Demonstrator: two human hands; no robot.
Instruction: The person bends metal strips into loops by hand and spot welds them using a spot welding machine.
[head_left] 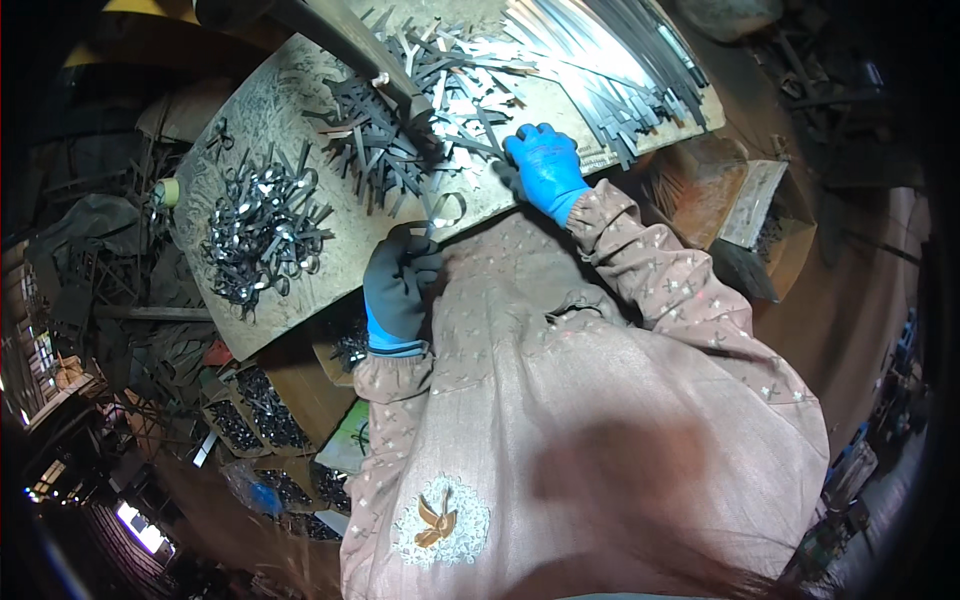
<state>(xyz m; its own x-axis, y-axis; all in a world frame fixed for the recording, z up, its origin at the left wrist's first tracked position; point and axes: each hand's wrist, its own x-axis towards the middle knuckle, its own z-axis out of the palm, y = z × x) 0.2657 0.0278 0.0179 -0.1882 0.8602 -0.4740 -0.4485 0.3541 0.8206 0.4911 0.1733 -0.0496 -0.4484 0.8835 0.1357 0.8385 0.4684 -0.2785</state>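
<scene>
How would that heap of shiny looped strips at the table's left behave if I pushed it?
The heap of looped strips would probably drag in tangled clumps, since loops and tails overlap. Single pieces are likely light but springy, being thin and holding their bends. Their glossy faces suggest some slipperiness.

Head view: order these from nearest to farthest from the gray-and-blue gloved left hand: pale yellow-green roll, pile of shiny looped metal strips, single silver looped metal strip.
1. Single silver looped metal strip, at the fingertips of the left hand.
2. Pile of shiny looped metal strips, on the tabletop, leftward.
3. Pale yellow-green roll, at the tabletop's left edge.
</scene>
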